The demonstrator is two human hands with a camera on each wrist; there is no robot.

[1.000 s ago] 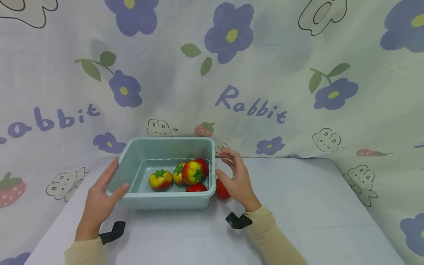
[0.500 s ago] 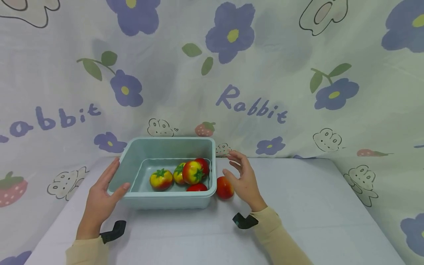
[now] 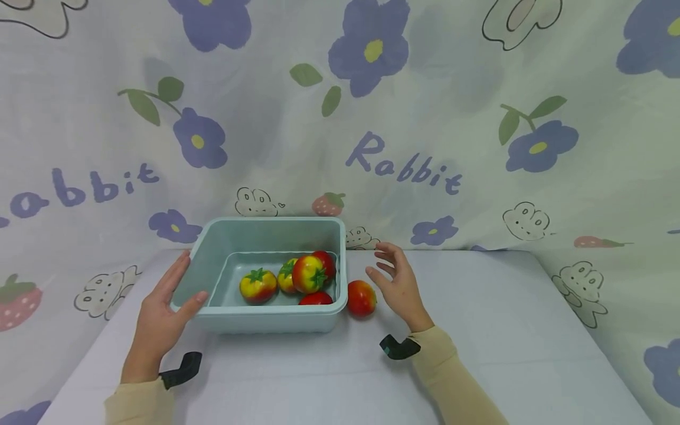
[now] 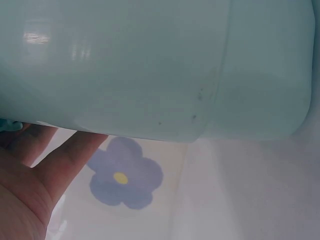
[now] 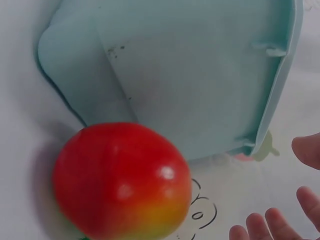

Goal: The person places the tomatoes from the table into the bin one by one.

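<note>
A light teal plastic bin (image 3: 265, 319) stands on the table with several red-and-yellow tomatoes inside, such as this one with a green leafy top (image 3: 258, 287). My left hand (image 3: 159, 321) lies along the bin's left side, fingers straight on the outer wall and thumb at the front left rim. One more tomato (image 3: 362, 298), mostly red, sits outside, just right of the bin. It looms large in the right wrist view, near the bin wall (image 5: 190, 75). Just right of this tomato, my right hand (image 3: 399, 289) hovers with relaxed fingers, holding nothing.
A white cloth covers the table (image 3: 494, 330). Behind it hangs a curtain (image 3: 297, 130) printed with flowers and rabbits, close to the bin's back side. A black wrist mount (image 3: 182, 370) sits on the left wrist, another mount (image 3: 399, 347) on the right.
My right hand has drawn back to the right, away from the bin, uncovering the tomato outside it. The left hand and the bin stay where they were.
</note>
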